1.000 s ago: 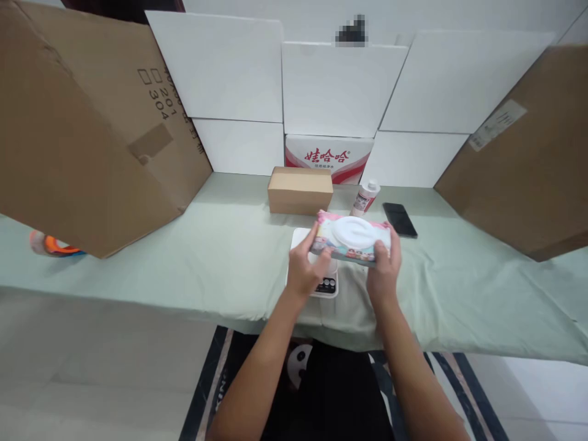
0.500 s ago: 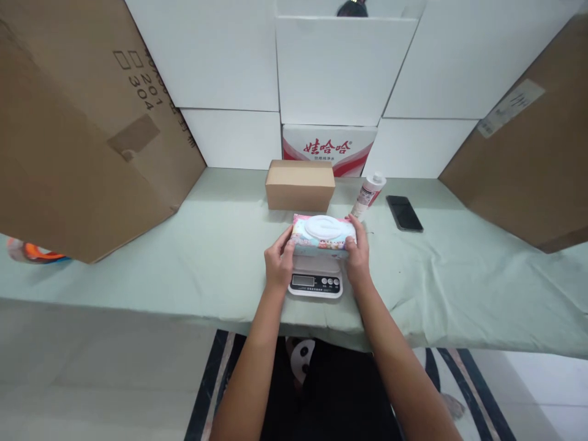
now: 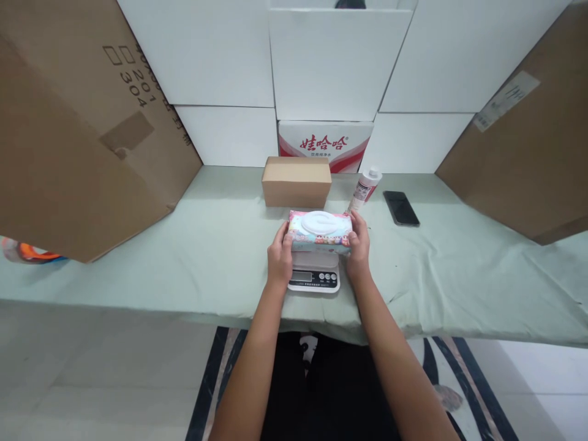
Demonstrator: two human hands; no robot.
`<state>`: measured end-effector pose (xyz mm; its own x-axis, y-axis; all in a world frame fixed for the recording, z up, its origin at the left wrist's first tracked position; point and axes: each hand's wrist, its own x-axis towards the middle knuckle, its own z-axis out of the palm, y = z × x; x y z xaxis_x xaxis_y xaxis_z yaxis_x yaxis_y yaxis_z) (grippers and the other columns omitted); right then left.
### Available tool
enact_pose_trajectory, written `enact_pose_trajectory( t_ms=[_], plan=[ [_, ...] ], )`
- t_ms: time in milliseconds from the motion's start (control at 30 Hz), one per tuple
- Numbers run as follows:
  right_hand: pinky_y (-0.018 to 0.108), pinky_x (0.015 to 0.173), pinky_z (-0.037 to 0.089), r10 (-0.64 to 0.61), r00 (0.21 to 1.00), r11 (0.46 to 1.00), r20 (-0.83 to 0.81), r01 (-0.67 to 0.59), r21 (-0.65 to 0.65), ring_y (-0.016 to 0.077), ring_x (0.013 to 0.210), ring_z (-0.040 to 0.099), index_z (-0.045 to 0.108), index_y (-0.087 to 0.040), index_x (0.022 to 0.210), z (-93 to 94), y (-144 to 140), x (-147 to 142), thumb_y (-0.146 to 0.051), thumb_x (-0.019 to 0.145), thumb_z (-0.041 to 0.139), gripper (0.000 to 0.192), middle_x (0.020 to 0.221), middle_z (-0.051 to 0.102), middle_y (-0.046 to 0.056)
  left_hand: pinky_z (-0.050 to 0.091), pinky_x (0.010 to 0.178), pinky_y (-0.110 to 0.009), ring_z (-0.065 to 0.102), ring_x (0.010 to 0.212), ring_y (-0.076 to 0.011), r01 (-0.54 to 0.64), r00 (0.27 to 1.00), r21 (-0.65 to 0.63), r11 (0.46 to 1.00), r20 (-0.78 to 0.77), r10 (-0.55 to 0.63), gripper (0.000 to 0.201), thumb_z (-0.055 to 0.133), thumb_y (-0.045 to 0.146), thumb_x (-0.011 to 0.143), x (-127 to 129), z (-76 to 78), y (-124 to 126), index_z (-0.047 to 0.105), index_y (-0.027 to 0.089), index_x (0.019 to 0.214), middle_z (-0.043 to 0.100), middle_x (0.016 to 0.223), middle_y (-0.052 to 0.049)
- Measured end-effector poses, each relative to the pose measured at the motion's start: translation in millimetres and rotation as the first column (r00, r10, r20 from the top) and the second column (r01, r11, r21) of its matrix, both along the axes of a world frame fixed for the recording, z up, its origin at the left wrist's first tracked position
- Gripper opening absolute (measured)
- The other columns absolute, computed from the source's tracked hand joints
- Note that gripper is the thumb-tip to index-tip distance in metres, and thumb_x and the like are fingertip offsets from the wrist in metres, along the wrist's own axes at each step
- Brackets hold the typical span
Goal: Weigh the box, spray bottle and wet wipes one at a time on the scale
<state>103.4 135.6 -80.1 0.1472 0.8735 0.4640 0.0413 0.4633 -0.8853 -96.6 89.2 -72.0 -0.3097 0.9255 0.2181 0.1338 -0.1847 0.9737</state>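
Pale green cloth [image 3: 206, 257] covered a table that ran across the view, and two bare forearms reached up from the bottom edge toward its middle. Closest to the person, just past the table's near edge, sat a small white kitchen scale [image 3: 314, 278], its display and buttons facing the person. On or just above its platform was a wet-wipes pack [image 3: 318, 231], pink and blue with a white oval lid on top; whether it touched the platform could not be told. Its long axis ran from 9 o'clock to 3 o'clock, square across the person's front. The left hand [image 3: 279, 260] gripped the 9 o'clock end and the right hand [image 3: 358, 248] gripped the 3 o'clock end, fingers curled around the short sides, both equally near. Beyond the pack at 12 o'clock stood a small brown cardboard box [image 3: 296, 181]. At about 1 o'clock stood a white bottle [image 3: 364, 188], tilted, near the right fingers, and farther toward 2 o'clock a dark phone [image 3: 401, 207] lay flat. White boxes [image 3: 340, 64] were stacked along the back.
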Motion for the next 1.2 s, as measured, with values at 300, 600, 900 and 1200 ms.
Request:
enact_pose_trajectory(
  t_ms=[300, 600, 900, 1200],
  plan=[
    [0.056, 0.126, 0.037, -0.018, 0.973, 0.999, 0.230, 0.012, 0.031, 0.0364, 0.146, 0.051, 0.052, -0.021, 0.152, 8.9, -4, 0, -0.072, 0.094, 0.053, 0.077, 0.154, 0.056, 0.015, 0.040, 0.128, -0.040, 0.049, 0.154, -0.0264, 0.088, 0.995, 0.012, 0.996, -0.039, -0.088, 0.068, 0.040, 0.064, 0.105, 1, 7.2, -1, 0.051, 0.024, 0.159, 0.056, 0.162, -0.007],
    [0.054, 0.122, 0.040, -0.008, 0.973, 0.995, 0.230, -0.015, 0.097, 0.0358, 0.139, 0.054, 0.055, -0.020, 0.147, 6.1, -1, -2, -0.068, 0.094, 0.057, 0.072, 0.144, 0.058, 0.016, 0.041, 0.128, -0.040, 0.050, 0.153, -0.0264, 0.097, 0.995, 0.014, 0.995, -0.025, -0.096, 0.067, 0.036, 0.064, 0.106, 3, 7.4, 1, 0.053, 0.025, 0.158, 0.058, 0.160, -0.007],
    [0.053, 0.116, 0.045, -0.123, 0.972, 0.985, 0.201, 0.094, 0.146, 0.0334, 0.131, 0.059, 0.059, -0.024, 0.142, 18.3, -28, 2, -0.061, 0.097, 0.056, 0.058, 0.138, 0.063, 0.012, 0.022, 0.138, -0.048, 0.052, 0.152, -0.0293, 0.152, 0.970, 0.127, 0.980, -0.212, -0.123, 0.076, 0.038, 0.068, 0.102, 4, 20.6, -10, 0.051, 0.020, 0.159, 0.059, 0.159, -0.009],
    [0.053, 0.103, 0.047, -0.473, 0.858, 0.877, 0.199, 0.481, 0.007, 0.0329, 0.110, 0.063, 0.073, -0.020, 0.118, 27.1, -56, 149, -0.055, 0.089, 0.056, 0.048, 0.116, 0.070, 0.010, 0.041, 0.129, -0.047, 0.051, 0.153, -0.0315, 0.388, 0.920, -0.091, 0.917, -0.018, -0.391, 0.067, 0.043, 0.053, 0.104, 157, 47.6, -11, 0.045, 0.021, 0.163, 0.055, 0.162, -0.010]
  ],
)
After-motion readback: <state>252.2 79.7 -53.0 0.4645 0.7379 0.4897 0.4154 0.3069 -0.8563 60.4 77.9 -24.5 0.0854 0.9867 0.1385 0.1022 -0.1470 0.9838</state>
